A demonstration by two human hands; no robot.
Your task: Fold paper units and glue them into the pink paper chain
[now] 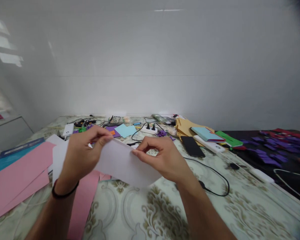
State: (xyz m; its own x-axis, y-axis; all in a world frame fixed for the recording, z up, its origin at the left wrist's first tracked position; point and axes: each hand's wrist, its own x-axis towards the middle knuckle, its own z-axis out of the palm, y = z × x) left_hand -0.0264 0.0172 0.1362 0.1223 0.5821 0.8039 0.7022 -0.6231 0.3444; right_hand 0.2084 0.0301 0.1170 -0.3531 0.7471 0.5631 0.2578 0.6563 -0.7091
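A sheet of white paper [127, 163] is held up above the patterned tablecloth, its upper edge running between both hands. My left hand [86, 151], with a dark band on the wrist, pinches the upper left corner between thumb and fingers. Further along the same edge, my right hand [160, 155] grips the paper with thumb and index finger. The sheet's lower part hangs toward me and curves. Pink paper [83, 203] lies on the table below my left hand.
Large pink sheets [20, 173] and a blue folder [22, 151] lie at the left. Behind the hands is a power strip [149, 130] with cables. At the right are a black phone [192, 146], yellow paper [187, 126], a white power bank [210, 144] and purple pieces [267, 156].
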